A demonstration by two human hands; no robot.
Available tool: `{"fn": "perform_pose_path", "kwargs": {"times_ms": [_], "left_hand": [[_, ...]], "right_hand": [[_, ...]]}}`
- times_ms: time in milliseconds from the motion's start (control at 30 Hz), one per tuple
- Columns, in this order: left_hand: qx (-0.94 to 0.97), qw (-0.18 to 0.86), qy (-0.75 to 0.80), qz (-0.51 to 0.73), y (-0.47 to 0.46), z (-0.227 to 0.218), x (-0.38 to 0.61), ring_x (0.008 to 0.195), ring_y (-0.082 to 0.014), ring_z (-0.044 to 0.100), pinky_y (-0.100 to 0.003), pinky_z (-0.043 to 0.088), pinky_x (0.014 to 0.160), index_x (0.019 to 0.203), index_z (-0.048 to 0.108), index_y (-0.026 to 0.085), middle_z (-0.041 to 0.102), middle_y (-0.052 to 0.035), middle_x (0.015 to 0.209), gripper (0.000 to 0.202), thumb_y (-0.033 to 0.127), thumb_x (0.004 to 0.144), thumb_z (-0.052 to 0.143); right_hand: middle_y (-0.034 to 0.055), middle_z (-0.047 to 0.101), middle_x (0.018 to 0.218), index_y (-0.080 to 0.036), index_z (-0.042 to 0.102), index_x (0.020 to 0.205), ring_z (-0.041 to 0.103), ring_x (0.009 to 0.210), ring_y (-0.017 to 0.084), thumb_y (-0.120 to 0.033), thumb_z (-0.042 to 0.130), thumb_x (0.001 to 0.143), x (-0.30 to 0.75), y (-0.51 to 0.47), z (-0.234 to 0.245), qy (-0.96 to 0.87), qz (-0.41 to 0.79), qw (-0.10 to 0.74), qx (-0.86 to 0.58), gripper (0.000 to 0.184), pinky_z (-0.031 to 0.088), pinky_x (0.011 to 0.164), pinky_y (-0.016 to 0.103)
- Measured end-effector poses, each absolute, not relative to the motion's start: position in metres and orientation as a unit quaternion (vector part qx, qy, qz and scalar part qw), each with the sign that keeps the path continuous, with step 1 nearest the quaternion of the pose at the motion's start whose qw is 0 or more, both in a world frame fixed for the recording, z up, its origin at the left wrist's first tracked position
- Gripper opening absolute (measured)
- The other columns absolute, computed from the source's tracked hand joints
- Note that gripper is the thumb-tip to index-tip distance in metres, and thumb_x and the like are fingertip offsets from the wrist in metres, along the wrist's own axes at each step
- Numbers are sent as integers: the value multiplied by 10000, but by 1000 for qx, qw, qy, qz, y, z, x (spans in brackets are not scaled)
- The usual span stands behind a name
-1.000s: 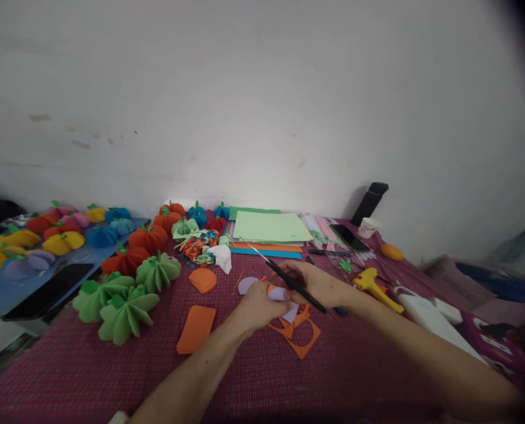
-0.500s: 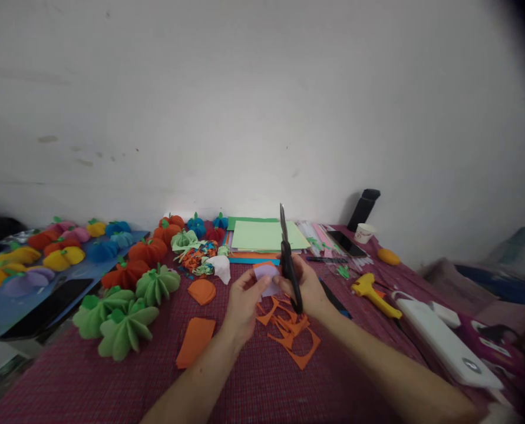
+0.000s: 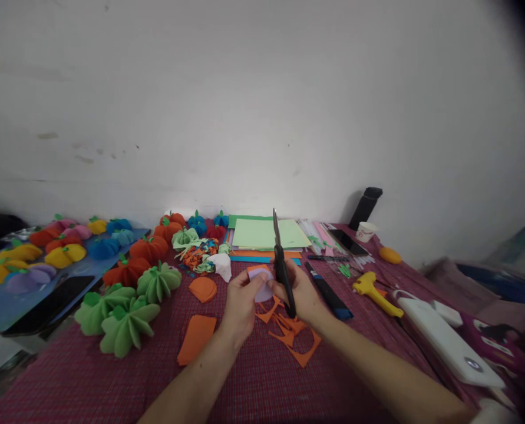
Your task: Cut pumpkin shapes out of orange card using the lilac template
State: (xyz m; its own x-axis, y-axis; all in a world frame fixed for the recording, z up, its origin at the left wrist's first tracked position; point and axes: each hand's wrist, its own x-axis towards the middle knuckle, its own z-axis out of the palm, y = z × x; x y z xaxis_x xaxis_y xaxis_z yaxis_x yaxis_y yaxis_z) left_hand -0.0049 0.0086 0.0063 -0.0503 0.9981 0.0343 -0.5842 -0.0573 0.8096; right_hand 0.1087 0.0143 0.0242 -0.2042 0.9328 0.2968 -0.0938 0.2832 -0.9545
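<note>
Between thumb and fingers, my left hand (image 3: 243, 300) pinches a round light purple piece (image 3: 262, 287) laid over an orange sheet (image 3: 257, 268). My right hand (image 3: 301, 291) is closed around black-handled scissors (image 3: 282, 271), whose blades point up and away from me. Its fingertips also reach the right edge of the purple piece. Whether the blades are fully closed is hard to tell. Under my hands lie orange offcuts (image 3: 293, 338), one with a round hole. To the left are a stack of orange rounds (image 3: 202, 289) and a stack of orange rectangles (image 3: 197, 340).
Green pumpkin shapes (image 3: 127, 327) and several other coloured ones stand at left. Behind my hands lie stacked coloured sheets (image 3: 262, 233) and a scrap pile (image 3: 200, 256). At right are a yellow glue gun (image 3: 377, 294), a white power bank (image 3: 452, 341), a paper cup (image 3: 365, 231) and a black bottle (image 3: 365, 207).
Both hands have shifted slightly left, with the scissors and the purple piece. More of the dark blue-ended object beside my right hand now shows.
</note>
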Motion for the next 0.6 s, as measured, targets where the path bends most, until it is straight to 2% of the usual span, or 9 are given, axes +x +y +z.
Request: {"fn": "perform_pose_path", "kwargs": {"times_ms": [100, 233, 300, 367, 467, 600], "left_hand": [[315, 609, 330, 648, 8, 8, -5, 536, -84, 526, -205, 395, 536, 729, 642, 119, 626, 1, 639, 216, 251, 575, 715], [286, 624, 334, 646, 7, 10, -7, 512, -86, 527, -208, 397, 513, 729, 631, 116, 616, 11, 607, 227, 236, 559, 720], [274, 635, 335, 641, 7, 9, -7, 505, -87, 529, -206, 396, 501, 727, 626, 117, 610, 14, 593, 229, 233, 554, 723], [264, 644, 333, 636, 6, 9, -7, 500, -85, 529, -203, 393, 493, 720, 623, 123, 606, 20, 584, 222, 229, 552, 723], [253, 652, 332, 632, 6, 8, -6, 501, -82, 530, -198, 392, 493, 706, 623, 130, 605, 23, 577, 204, 221, 553, 721], [246, 656, 328, 634, 6, 8, -5, 504, -79, 527, -199, 394, 507, 678, 620, 128, 604, 22, 573, 185, 209, 546, 721]], "right_hand": [[-29, 457, 754, -215, 477, 975, 451, 676, 119, -297, 712, 616, 119, 10, 30, -601, 521, 492, -355, 437, 402, 613, 236], [-9, 492, 762, -182, 507, 965, 470, 688, 130, -355, 623, 724, 147, -4, 30, -611, 590, 390, -356, 318, 390, 631, 247], [7, 515, 830, -173, 522, 972, 481, 759, 147, -337, 630, 726, 160, -12, 27, -627, 604, 342, -354, 315, 386, 692, 255], [7, 511, 820, -168, 529, 970, 475, 743, 147, -360, 615, 735, 168, -21, 21, -644, 611, 307, -344, 315, 378, 665, 248], [5, 496, 793, -155, 523, 948, 456, 709, 139, -380, 590, 754, 170, -28, 15, -669, 604, 280, -331, 304, 358, 625, 237], [0, 461, 754, -140, 512, 922, 417, 670, 120, -395, 560, 777, 163, -28, 11, -678, 598, 290, -314, 297, 338, 601, 229]]}}
